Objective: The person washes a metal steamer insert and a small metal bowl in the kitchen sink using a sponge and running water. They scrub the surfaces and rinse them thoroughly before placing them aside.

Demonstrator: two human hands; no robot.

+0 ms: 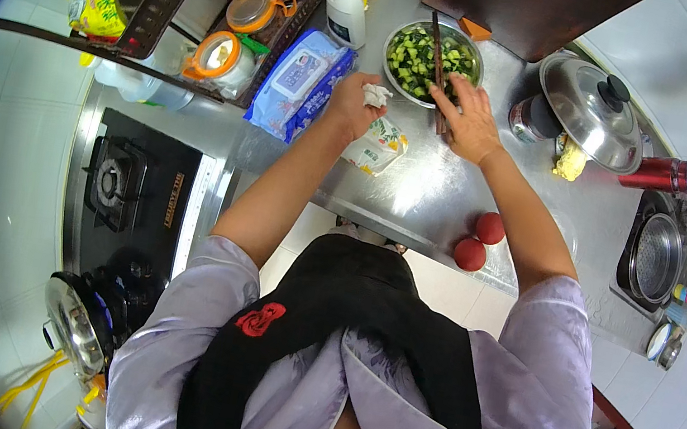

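My left hand [352,109] is closed around a crumpled white tissue [376,95]. Just below that hand, a soft pack of tissues [377,146] with a leaf print lies on the steel counter. Beyond my right hand [469,126] stands a metal bowl [384,76] of diced green vegetables, apparently cucumber. A pair of dark chopsticks [438,45] rests across the bowl, their near ends sticking out over its rim. My right thumb crosses the chopsticks with the fingers spread beside them. Whether the hand grips them is not clear.
Left of my hands are a blue wet-wipes pack [302,80], a white spray bottle [346,1] and orange-lidded jars [216,58]. Two red balls or fruits [480,242] sit by the front edge. A lidded pan [590,106], a red flask [661,174] and a sink [627,264] are rightward.
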